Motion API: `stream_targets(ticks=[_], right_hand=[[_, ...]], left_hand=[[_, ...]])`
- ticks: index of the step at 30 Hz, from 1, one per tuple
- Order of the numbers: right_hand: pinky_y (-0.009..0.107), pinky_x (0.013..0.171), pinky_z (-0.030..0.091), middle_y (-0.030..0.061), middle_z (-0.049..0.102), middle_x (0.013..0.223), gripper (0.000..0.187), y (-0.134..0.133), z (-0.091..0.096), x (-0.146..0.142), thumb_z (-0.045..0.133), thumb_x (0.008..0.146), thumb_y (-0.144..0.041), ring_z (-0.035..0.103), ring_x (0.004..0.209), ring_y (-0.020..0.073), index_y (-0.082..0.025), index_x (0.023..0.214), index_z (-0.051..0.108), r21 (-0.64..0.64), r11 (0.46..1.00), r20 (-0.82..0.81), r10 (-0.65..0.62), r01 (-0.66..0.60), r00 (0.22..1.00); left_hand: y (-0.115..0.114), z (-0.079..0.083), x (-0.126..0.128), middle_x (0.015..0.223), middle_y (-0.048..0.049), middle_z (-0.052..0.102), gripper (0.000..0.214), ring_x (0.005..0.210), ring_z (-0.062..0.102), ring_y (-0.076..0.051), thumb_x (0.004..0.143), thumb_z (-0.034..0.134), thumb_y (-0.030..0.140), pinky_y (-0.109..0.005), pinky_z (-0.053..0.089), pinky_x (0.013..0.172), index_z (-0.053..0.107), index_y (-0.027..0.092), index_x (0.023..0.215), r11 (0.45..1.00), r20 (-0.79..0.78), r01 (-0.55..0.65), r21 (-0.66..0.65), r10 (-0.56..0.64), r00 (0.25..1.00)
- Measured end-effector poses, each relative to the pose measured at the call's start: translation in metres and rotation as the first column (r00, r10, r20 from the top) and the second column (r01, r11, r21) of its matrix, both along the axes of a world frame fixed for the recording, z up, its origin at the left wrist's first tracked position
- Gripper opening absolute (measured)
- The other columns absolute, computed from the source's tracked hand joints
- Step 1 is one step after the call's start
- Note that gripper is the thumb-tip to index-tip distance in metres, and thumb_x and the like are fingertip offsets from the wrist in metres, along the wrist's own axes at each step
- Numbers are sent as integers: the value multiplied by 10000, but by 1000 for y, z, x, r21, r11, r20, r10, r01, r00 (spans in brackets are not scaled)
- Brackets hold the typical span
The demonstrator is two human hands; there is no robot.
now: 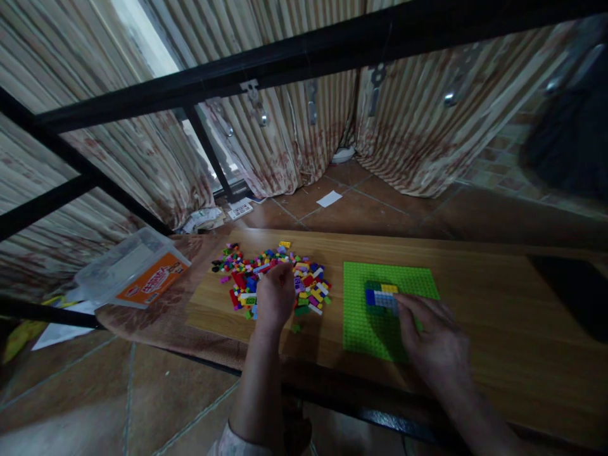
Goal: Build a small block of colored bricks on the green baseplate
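Green baseplate (356, 326) right of the loose bricks (308, 280). Right hand (434, 335) pinches a light-blue brick (385, 299) over it. Left hand (275, 294) above pile; its finger spread can't be told.

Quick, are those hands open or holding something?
Left hand: at the brick pile; fingers hidden, so grip cannot be told.
Right hand: closed on the light blue brick.

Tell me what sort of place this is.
Probably a room in a home: striped curtains hang at the back, brown floor tiles show below, and toy bricks lie scattered on a wooden board.
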State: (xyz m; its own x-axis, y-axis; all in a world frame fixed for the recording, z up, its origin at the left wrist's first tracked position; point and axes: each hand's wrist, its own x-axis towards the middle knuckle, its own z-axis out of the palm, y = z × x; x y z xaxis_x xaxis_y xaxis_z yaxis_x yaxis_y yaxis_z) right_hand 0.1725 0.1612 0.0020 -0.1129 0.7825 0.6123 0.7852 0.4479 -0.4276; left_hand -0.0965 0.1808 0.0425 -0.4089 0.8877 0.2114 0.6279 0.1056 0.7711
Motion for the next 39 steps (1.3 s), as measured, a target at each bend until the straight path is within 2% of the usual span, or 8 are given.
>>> stream_targets(ticks=[7,13,18,22,25,29,33,39], right_hand=[[354,827,507,55,717,969,175,-13,-4,-35,511,926,-226,652,902,194,-207,999,668,-75,979,-52,185,-189,981],[358,821,500,45,715,953,182,-17,-12,-64,509,923,-211,645,896,196,-202,1004,671,-155,954,-69,250,-258,966],[353,821,499,35,718,952,180,-15,-18,-78,513,924,-232,650,905,191,-211,994,678,-169,942,-97,278,-291,956],[339,836,496,36,712,969,181,-10,-15,-89,519,923,-246,643,919,182,-218,990,684,-179,931,-103,303,-318,947],[344,846,492,44,702,996,193,3,-5,-105,522,922,-271,627,942,190,-221,1004,690,-178,935,-101,294,-308,950],[390,867,477,73,669,1045,234,29,5,-136,539,907,-295,577,979,233,-199,1057,690,-181,932,15,321,-313,947],[430,879,459,97,636,1076,240,45,2,-157,573,883,-294,520,980,267,-184,1055,700,-183,945,170,302,-271,938],[405,897,442,78,623,1053,126,42,1,-161,606,862,-239,498,993,255,-202,939,697,-204,947,133,276,-247,952]], left_hand=[[-5,8,-8,908,-82,757,205,829,688,-194,835,571,203,-299,513,785,742,160,940,998,42,-64,10,63,997],[-5,11,-18,916,-78,749,237,847,684,-183,801,600,230,-288,521,793,730,141,977,959,343,-207,194,131,930],[-9,22,-35,820,-50,718,329,662,628,-108,750,641,304,-209,479,613,703,124,1018,841,718,-471,265,154,679],[-15,29,-49,737,0,665,267,576,550,-48,686,680,242,-170,440,588,705,132,927,802,914,-557,217,34,404],[-17,31,-55,721,11,644,231,574,531,-29,659,692,181,-148,430,597,704,127,884,787,953,-581,207,-27,302],[-19,33,-55,707,12,638,222,558,516,-28,659,710,182,-147,420,575,706,128,875,802,962,-558,212,-72,263],[-20,33,-57,701,8,642,222,561,526,-31,659,720,188,-145,421,564,713,126,872,808,967,-553,204,-79,241],[-19,35,-60,692,7,648,226,574,549,-41,637,714,139,-140,433,559,721,133,863,804,969,-565,185,-55,239]])
